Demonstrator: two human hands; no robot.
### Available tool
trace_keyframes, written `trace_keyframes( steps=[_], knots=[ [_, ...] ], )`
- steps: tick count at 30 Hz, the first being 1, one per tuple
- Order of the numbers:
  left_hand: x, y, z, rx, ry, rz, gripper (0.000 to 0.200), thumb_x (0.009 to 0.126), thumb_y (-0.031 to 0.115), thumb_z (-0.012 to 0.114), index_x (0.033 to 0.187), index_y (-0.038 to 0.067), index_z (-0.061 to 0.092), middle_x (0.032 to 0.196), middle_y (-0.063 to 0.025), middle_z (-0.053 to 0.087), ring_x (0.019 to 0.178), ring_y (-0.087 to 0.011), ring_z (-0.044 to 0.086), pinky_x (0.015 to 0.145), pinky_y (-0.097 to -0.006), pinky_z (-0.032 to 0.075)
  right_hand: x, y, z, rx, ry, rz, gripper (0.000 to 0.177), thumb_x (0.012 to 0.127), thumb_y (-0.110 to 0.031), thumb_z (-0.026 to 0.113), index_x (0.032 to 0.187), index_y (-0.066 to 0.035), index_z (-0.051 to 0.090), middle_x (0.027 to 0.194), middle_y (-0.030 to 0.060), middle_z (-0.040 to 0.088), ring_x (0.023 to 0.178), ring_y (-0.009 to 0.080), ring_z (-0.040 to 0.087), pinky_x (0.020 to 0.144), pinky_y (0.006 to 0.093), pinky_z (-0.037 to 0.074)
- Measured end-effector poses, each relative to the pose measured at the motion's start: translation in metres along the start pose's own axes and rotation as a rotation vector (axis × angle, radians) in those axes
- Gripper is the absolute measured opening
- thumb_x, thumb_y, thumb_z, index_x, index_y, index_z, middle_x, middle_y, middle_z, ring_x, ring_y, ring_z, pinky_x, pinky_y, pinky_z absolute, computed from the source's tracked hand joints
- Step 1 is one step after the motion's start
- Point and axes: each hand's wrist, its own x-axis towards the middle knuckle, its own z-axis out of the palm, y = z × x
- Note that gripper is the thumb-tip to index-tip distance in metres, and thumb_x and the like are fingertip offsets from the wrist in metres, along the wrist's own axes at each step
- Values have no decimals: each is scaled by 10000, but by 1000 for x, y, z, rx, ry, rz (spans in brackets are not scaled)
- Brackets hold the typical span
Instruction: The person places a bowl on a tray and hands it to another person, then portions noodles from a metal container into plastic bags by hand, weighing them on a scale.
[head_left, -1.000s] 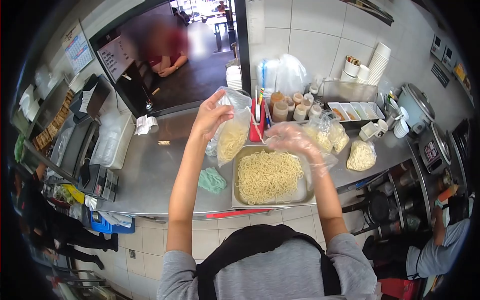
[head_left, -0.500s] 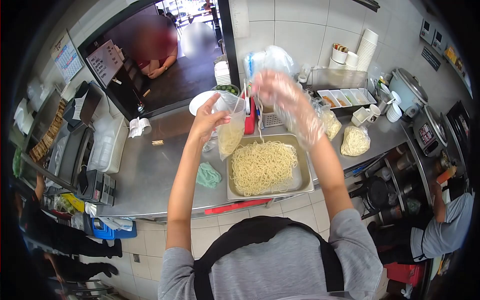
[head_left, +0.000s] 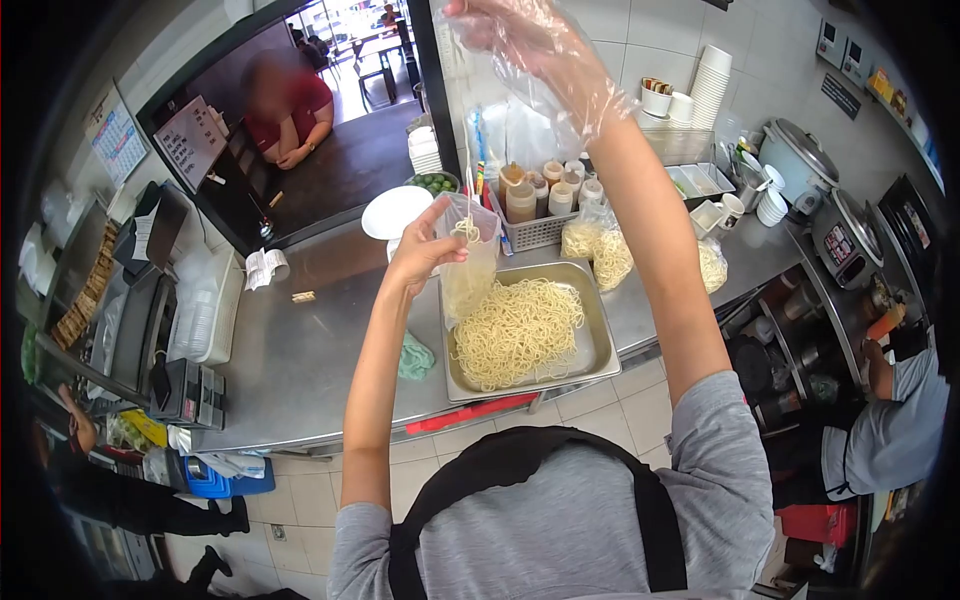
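My bare left hand (head_left: 418, 258) grips the upper edge of a clear plastic bag (head_left: 482, 268), with pale noodles in it. The bag hangs over the left side of a metal tray (head_left: 602, 345) holding a heap of yellow noodles (head_left: 522, 335). High above the bag, at the top edge of the view, my right hand (head_left: 525, 45) wears a clear plastic glove. Its fingers are closed on noodle strands (head_left: 469, 165) that trail down into the bag's mouth.
A green cloth (head_left: 415, 357) lies left of the tray. Behind it stand a basket of sauce bottles (head_left: 540, 230), a white plate (head_left: 398, 212) and bagged noodles (head_left: 611, 260). A person (head_left: 300, 110) leans at the serving window; another person (head_left: 895, 420) stands at right.
My right hand has risen well above the bag, and the noodle strands now hang into the bag. My left hand still holds the bag, slightly shifted.
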Motion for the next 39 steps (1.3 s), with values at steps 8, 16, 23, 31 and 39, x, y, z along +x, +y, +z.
trace_keyframes(
  steps=[8, 16, 23, 31, 39],
  knots=[
    [18, -7, 11, -47, -77, -6, 770, 725, -80, 618, 1393, -60, 235, 1031, -163, 595, 720, -147, 627, 624, -259, 545, -79, 34, -10, -716, -130, 291, 434, 819, -409, 645, 1121, -99, 616, 869, 51, 655, 770, 98, 601, 715, 275, 499],
    [37, -3, 52, 29, -255, -71, 758, 717, -92, 610, 1393, -28, 274, 1272, -181, 482, 689, -136, 618, 590, -243, 526, -155, -5, -37, -1434, 241, 68, 494, 821, -387, 644, 1235, -131, 562, 1171, 61, 607, 885, 170, 619, 798, 317, 510],
    [73, -9, 142, -28, -618, -111, 675, 750, -51, 576, 1380, 45, 353, 846, -40, 610, 648, -75, 564, 610, -222, 477, -253, -97, -39, -1398, 692, -126, 375, 819, -274, 661, 1142, -87, 616, 1052, 78, 636, 810, 167, 595, 760, 303, 486],
    [147, -92, 236, -161, -669, -304, 558, 778, -44, 546, 1318, 63, 449, 827, 1, 596, 635, -63, 540, 629, -215, 477, -345, -103, -36, -988, 940, 14, 338, 842, -204, 631, 1107, 6, 609, 996, 76, 626, 845, 138, 589, 782, 270, 464],
    [226, -208, 198, -450, -412, -585, 350, 854, 47, 590, 1200, 59, 536, 859, 5, 592, 640, -60, 520, 620, -201, 477, -401, -69, -80, -791, 1049, 152, 263, 869, -136, 594, 1097, -5, 610, 977, 78, 627, 781, 125, 590, 711, 248, 462]
  ],
)
